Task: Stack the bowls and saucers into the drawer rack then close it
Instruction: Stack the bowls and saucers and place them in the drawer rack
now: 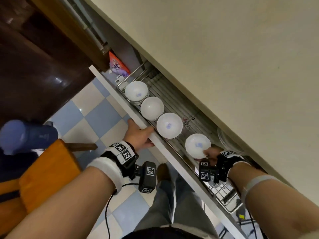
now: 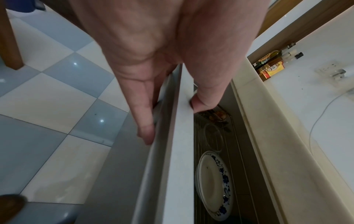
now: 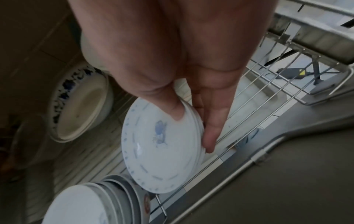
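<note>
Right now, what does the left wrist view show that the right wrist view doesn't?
Only the left wrist view shows the left hand gripping the drawer front, thumb inside and fingers outside, plus bottles on the counter. Only the right wrist view shows the right hand pinching a saucer stack over the wire rack, beside stacked bowls. Both show the blue-rimmed plate standing on edge in the drawer.
</note>
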The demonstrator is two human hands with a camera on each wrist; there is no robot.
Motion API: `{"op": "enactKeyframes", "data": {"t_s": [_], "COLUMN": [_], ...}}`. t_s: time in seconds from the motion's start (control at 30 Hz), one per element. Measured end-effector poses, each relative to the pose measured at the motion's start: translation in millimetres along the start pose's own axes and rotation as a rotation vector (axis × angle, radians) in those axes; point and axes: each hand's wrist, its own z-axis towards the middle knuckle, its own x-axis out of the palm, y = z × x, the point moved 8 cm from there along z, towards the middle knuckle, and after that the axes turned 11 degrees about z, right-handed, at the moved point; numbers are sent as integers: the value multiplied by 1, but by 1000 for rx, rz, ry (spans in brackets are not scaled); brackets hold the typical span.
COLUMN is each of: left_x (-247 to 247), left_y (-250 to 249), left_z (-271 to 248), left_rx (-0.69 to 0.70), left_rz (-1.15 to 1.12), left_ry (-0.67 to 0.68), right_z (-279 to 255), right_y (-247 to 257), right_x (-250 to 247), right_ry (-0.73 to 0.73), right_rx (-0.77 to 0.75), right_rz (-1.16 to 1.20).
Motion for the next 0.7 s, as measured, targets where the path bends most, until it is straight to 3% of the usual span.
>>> {"op": "enactKeyframes", "data": {"t_s": [0.43,0.63,0.7], "left_x": [-5,0,1], "left_y": [-1,-6,-8], "left_z": [6,4,4], "left_rx": [-20,-42,-47], "left_rz": [37,29,23], "left_ry": [-46,-18,-17], "right_z": [25,26,27], "right_y": [6,-1,-2], "right_x": [42,24,26], "right_ry": [117,-15,23], "right_rx": [24,88,91], "right_rz": [-188,-244,-190]}}
